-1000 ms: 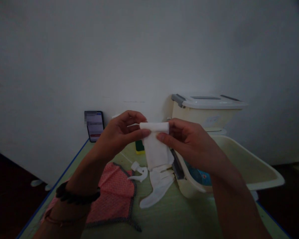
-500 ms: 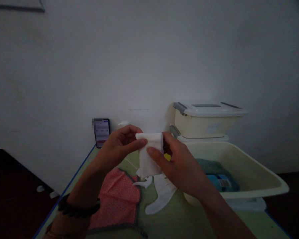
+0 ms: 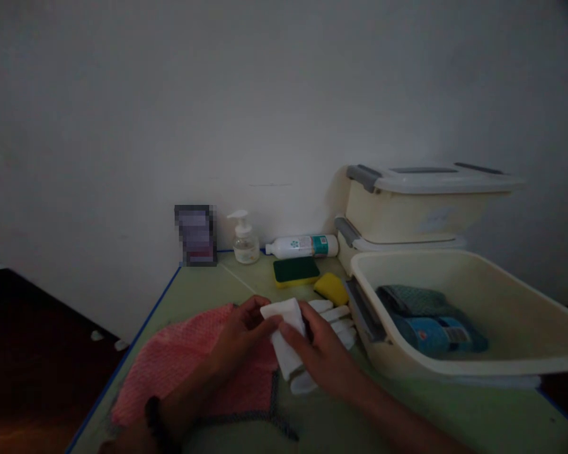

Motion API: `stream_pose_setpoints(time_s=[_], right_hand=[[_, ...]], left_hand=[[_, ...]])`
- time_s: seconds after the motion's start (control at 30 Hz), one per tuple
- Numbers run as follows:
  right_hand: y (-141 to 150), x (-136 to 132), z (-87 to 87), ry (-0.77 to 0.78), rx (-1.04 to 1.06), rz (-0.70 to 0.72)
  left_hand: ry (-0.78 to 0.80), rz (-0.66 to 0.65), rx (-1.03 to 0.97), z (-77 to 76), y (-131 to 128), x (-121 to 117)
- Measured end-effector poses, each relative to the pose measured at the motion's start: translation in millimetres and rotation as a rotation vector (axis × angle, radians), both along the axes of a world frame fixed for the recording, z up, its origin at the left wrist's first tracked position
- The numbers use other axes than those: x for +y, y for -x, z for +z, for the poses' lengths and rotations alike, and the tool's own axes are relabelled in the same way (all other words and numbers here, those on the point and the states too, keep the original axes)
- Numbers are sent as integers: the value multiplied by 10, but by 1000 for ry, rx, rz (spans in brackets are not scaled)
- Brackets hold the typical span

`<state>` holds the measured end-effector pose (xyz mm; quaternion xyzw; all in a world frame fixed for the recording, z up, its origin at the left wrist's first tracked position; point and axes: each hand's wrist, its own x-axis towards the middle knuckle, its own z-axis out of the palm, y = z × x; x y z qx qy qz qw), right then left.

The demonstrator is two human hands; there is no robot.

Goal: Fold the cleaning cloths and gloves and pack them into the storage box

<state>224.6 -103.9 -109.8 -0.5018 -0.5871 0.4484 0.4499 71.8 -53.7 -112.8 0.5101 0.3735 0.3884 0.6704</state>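
Together, the left hand (image 3: 246, 331) and right hand (image 3: 329, 356) are pinching folded white fabric (image 3: 284, 353) beside the open cream bin (image 3: 520, 315).

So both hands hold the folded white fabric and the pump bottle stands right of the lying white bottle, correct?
Not quite: in the head view, the pump bottle stands left of the lying white bottle. The left hand and right hand do hold the folded white fabric.
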Motion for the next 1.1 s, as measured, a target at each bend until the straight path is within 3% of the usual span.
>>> stream_pose_setpoints(time_s=[0.2, 0.4, 0.6, 0.83, 0.97, 1.1], right_hand=[[-64, -44, -36, 172, 275, -61], [-85, -14, -37, 274, 466, -151], [-130, 0, -31, 257, 373, -168], [-153, -9, -19, 177, 295, -303], [-146, -23, -53, 108, 245, -317], [-145, -44, -70, 23, 232, -266]], left_hand=[[-15, 150, -19, -42, 23, 15], [-12, 61, -58, -66, 72, 13], [-305, 103, 76, -50, 91, -38], [-666, 130, 320, -151, 143, -75], [-732, 11, 342, -154, 158, -68], [-771, 47, 363, -133, 148, -44]])
